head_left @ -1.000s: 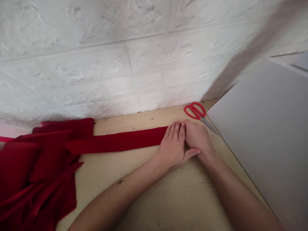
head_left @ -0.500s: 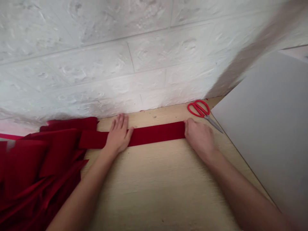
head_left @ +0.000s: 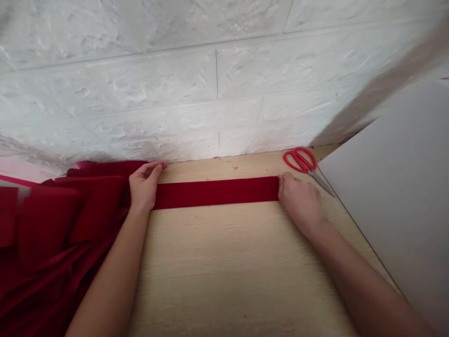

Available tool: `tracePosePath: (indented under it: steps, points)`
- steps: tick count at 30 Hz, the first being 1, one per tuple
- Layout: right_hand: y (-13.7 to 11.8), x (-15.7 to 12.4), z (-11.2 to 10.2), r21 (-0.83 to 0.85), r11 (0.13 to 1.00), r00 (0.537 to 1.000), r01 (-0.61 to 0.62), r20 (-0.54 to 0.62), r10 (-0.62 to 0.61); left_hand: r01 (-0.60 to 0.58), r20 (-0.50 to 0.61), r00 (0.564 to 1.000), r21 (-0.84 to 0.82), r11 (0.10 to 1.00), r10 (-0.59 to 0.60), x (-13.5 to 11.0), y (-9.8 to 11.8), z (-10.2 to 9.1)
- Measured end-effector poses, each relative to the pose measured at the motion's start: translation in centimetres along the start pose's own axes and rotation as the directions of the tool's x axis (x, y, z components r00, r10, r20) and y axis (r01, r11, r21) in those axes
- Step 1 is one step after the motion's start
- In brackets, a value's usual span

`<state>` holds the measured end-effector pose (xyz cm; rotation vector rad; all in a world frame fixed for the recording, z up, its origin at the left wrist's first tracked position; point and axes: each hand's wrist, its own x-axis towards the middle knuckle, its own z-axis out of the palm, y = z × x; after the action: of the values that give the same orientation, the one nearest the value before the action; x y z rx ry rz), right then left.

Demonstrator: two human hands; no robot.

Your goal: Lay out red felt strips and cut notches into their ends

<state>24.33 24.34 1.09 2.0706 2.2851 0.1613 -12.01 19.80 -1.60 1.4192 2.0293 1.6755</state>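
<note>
A flat dark red fabric strip (head_left: 217, 192) lies stretched across the wooden board from left to right. At its right end my right hand (head_left: 300, 200) is closed, its fingertips gripping the strip's edge. My left hand (head_left: 144, 185) is over the strip's left part, thumb and fingers pinched together near the wall; what they hold, if anything, is too small to make out. Beyond the left hand, the strip's left part is hidden among a heap of red fabric (head_left: 52, 224). Red-handled scissors (head_left: 303, 161) lie just past the right hand, blades pointing right and toward me.
A white brick-patterned wall (head_left: 175, 107) rises along the board's far edge. On the right stands a large pale panel (head_left: 393, 182), its lower edge running along the wooden board (head_left: 224, 262). Small red scraps lie at the wall's foot.
My left hand has gone from lying flat on the strip to a pinch, farther left near the fabric heap. My right hand keeps the strip's end. The view has shifted slightly.
</note>
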Motion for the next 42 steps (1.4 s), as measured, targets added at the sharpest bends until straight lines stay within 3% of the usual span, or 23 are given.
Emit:
tracePosePath:
  steps: [3,5,6,9,10,12,15,19,22,26,31,36,39,42]
  points:
    - [0.0,0.4,0.0,0.012,1.000,1.000,-0.001,-0.009,0.001,0.020,-0.018,1.000,-0.036,0.999,-0.021,0.0,0.8,-0.3]
    - [0.1,0.6,-0.1,0.015,1.000,1.000,0.000,-0.013,0.000,-0.070,0.135,0.989,0.080,0.994,0.058,-0.4,2.3,-0.8]
    - [0.1,0.7,-0.2,0.014,1.000,1.000,0.000,-0.011,0.000,-0.182,0.267,0.955,0.183,0.966,0.129,-0.7,3.2,-1.1]
    - [0.2,0.8,-0.6,0.014,1.000,1.000,-0.009,-0.008,0.009,-0.559,0.591,0.756,0.360,0.747,0.281,-1.7,5.4,-1.9]
    - [0.3,0.7,-0.7,0.018,1.000,1.000,-0.008,-0.010,0.008,-0.622,0.628,0.717,0.381,0.684,0.302,-1.9,5.8,-2.1]
    - [0.4,0.7,-0.8,0.026,1.000,1.000,-0.002,-0.013,0.002,-0.678,0.647,0.692,0.431,0.595,0.320,-2.3,5.9,-2.4]
    - [0.8,0.7,-0.6,0.043,0.999,1.000,0.016,-0.019,-0.015,-0.680,0.645,0.711,0.526,0.511,0.282,-2.4,5.0,-2.6]
    - [1.1,0.8,-0.3,0.073,0.997,1.000,0.022,-0.021,-0.020,-0.664,0.657,0.722,0.571,0.483,0.215,-1.7,3.8,-2.6]
    - [1.2,1.0,-0.2,0.088,0.995,0.999,0.040,-0.006,-0.040,-0.659,0.658,0.721,0.556,0.506,0.216,-1.1,3.3,-2.4]
    - [1.4,1.1,0.0,0.081,0.995,0.998,0.066,-0.009,-0.065,-0.582,0.627,0.767,0.588,0.562,0.138,-0.8,3.0,-2.0]
    - [1.2,1.1,-0.1,0.061,0.998,1.000,0.022,0.005,-0.022,-0.517,0.562,0.823,0.674,0.528,0.089,-1.3,3.2,-1.8]
    - [0.8,1.1,-0.5,0.043,0.999,0.999,-0.011,0.035,0.010,-0.492,0.547,0.835,0.698,0.520,0.055,-1.5,3.5,-2.0]
    - [0.5,1.2,-0.6,0.012,1.000,0.999,-0.001,0.033,0.001,-0.415,0.512,0.858,0.747,0.520,-0.051,-1.4,3.8,-1.8]
    - [0.1,1.5,-0.7,-0.026,0.999,0.999,0.023,0.043,-0.022,-0.274,0.406,0.902,0.801,0.532,-0.148,-1.3,3.9,-1.4]
